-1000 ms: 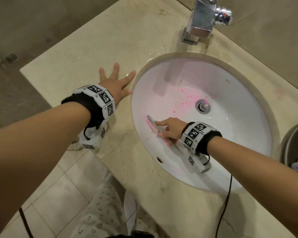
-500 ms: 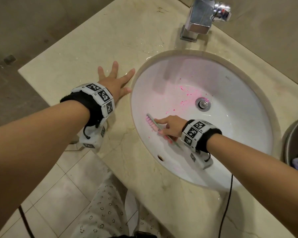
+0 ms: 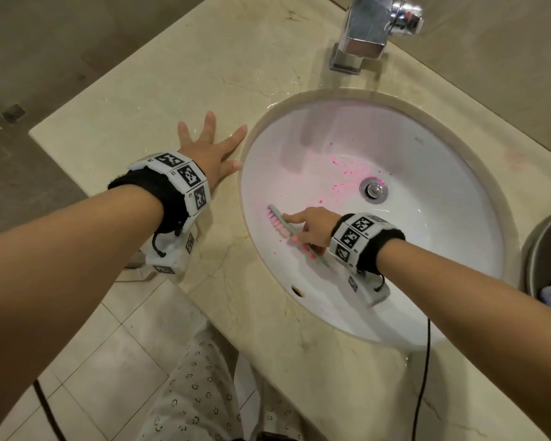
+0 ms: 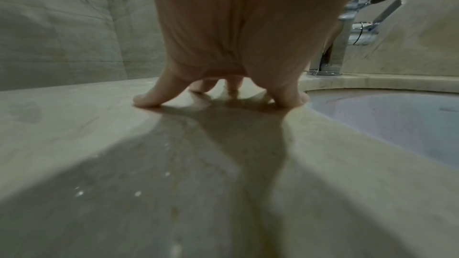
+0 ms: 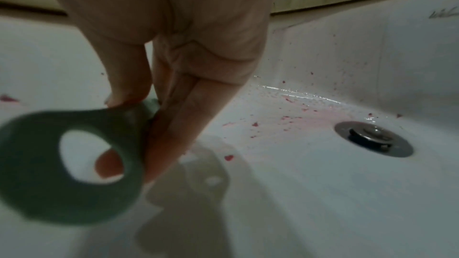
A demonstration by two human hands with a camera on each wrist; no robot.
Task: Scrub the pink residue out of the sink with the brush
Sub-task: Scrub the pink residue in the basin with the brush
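A white oval sink (image 3: 442,237) is set into the beige marble counter (image 3: 178,81). Pink residue (image 3: 347,176) speckles the basin left of the metal drain (image 3: 374,189) and shows in the right wrist view as pink residue (image 5: 255,125) beside the drain (image 5: 372,138). My right hand (image 3: 309,229) grips a green brush (image 3: 283,222) with pink bristles, index finger along its back, bristles against the sink's left wall. The looped end of the brush (image 5: 62,166) fills the right wrist view below my right hand (image 5: 159,105). My left hand (image 3: 210,151) lies flat with spread fingers on the counter, left of the sink; its fingertips (image 4: 146,99) press the stone.
A chrome tap (image 3: 369,30) stands behind the sink. A round bin (image 3: 547,259) with something purple in it sits at the right edge. A black cable (image 3: 423,377) hangs over the counter front. Tiled floor and my patterned trousers (image 3: 198,393) lie below.
The brush head has shifted slightly on the left sink wall as my right hand scrubs. My left hand has stayed flat on the counter.
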